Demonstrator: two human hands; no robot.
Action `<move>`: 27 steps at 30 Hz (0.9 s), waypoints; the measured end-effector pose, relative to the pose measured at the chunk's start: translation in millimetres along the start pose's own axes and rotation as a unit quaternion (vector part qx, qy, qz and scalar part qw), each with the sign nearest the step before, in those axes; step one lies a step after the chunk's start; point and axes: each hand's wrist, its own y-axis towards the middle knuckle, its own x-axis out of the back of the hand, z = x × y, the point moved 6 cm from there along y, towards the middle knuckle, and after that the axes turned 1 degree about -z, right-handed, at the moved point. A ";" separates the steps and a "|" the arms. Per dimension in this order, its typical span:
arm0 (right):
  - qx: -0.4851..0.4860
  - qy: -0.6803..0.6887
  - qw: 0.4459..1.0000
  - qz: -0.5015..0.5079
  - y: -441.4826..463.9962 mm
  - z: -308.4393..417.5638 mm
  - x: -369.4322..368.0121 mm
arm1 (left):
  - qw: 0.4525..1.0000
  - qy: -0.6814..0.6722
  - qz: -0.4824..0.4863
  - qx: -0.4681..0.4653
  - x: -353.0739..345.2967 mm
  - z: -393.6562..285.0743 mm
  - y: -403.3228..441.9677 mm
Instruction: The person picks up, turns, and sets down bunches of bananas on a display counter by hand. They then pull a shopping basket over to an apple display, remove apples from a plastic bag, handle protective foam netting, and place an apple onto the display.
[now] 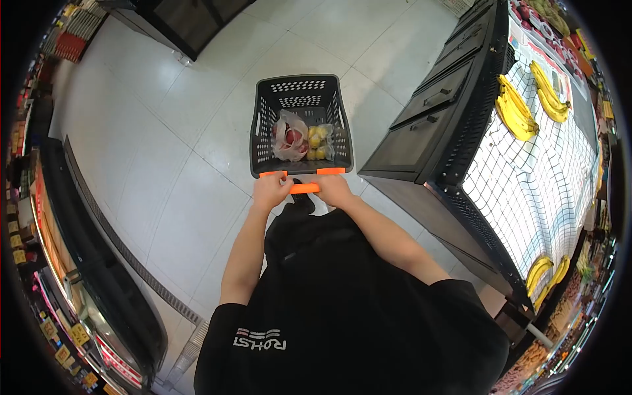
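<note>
A black basket with perforated walls sits straight ahead of the person, above the tiled floor; whether it rests on something underneath cannot be told. Its open top faces up, and its longer sides appear to run forward, away from the body, with the far end pointing up the aisle. At its near end, the orange handle lies crosswise, its long axis from left to right. The left hand is closed around the handle's left part, and the right hand grips its right part, both with bent fingers.

Inside, toward the near end, a clear bag of red fruit lies on the left, touching or just beside a clear bag of yellow fruit.

To the right stands a dark-sided bench topped with a white grid-patterned sheet. Bananas lie there in bunches, two farther off and others nearer the body. On the left runs a dark-edged display case, beside a floor grating.
</note>
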 end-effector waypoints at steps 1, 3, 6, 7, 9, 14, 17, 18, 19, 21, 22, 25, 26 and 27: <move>-0.004 -0.017 1.000 -0.010 8.8 0.6 5.3 | 1.000 0.006 0.016 -0.015 1.8 1.7 14.2; -0.027 -0.037 0.999 -0.018 26.7 -2.2 7.9 | 0.998 0.012 0.024 -0.050 5.6 5.4 38.6; 0.002 0.000 0.988 -0.154 40.3 -0.2 26.7 | 0.998 0.010 0.028 -0.059 11.2 7.8 66.9; -0.007 0.013 0.983 -0.183 42.2 -0.3 33.0 | 0.998 0.013 0.028 -0.057 14.0 7.0 76.7; -0.040 -0.029 0.971 -0.234 45.9 -4.0 39.0 | 0.996 0.018 0.040 -0.073 17.3 4.8 95.2; -0.106 0.031 0.977 -0.183 74.1 -26.1 38.3 | 0.992 0.027 0.056 -0.107 22.4 2.8 132.2; -0.115 0.023 0.978 -0.172 93.1 -35.4 43.2 | 0.991 0.026 0.061 -0.114 21.6 0.1 155.5; -0.116 0.027 0.980 -0.157 97.1 -32.7 44.9 | 0.991 0.027 0.063 -0.113 30.9 -3.5 158.1; -0.113 0.026 0.980 -0.164 103.3 -36.7 46.5 | 0.991 0.024 0.060 -0.116 31.7 -5.0 165.9; -0.131 0.034 0.978 -0.156 113.6 -41.7 50.5 | 0.991 0.029 0.067 -0.116 30.0 -4.9 181.8; -0.144 0.037 0.978 -0.149 120.5 -43.8 54.7 | 0.991 0.032 0.068 -0.115 29.8 -4.9 192.0; -0.198 0.062 0.974 -0.093 140.0 -47.0 68.6 | 0.990 0.038 0.066 -0.122 35.0 -8.0 217.0; -0.200 0.066 0.972 -0.100 146.9 -52.7 68.1 | 0.988 0.043 0.066 -0.129 34.8 -10.3 225.0; -0.180 0.057 0.977 -0.100 155.2 -57.8 65.4 | 0.985 0.051 0.044 -0.161 35.9 -14.9 232.2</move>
